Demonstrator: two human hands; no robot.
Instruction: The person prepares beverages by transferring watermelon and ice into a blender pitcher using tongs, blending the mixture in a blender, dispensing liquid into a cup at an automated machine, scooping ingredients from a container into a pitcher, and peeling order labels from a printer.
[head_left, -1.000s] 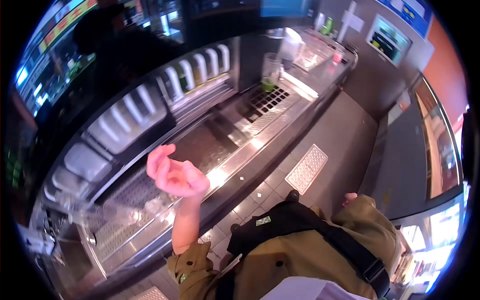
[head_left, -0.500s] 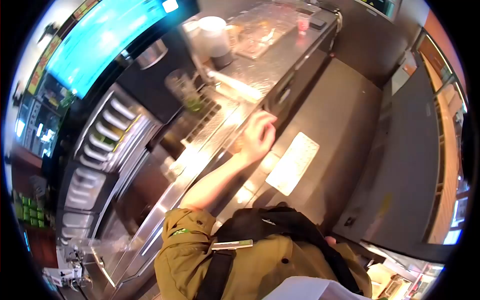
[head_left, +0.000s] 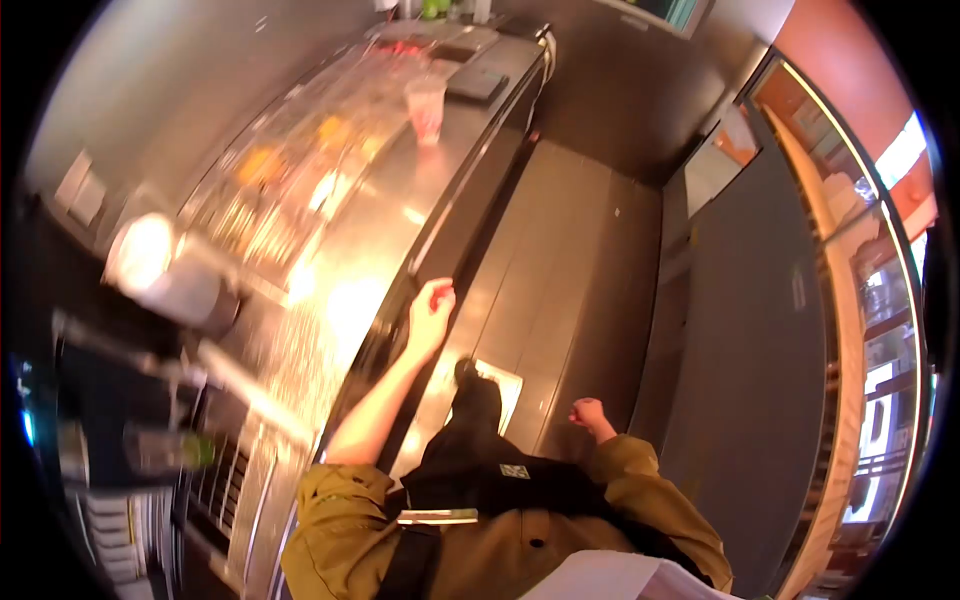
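Counter [head_left: 385, 205], one; two hands [head_left: 430, 318] [head_left: 591, 412], apparently loosely curled.

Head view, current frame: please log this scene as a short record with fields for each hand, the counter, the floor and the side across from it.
Left hand: fingers curled, beside the edge of the metal counter; nothing visible in its grip
Right hand: fingers curled, above the floor; nothing visible in its grip
On counter: clear cup with pink contents; dark flat object just beyond it
On floor: pale plate, partly hidden by the person's leg
Across the aisle: dark grey panel
Unclear: whether either hand touches anything
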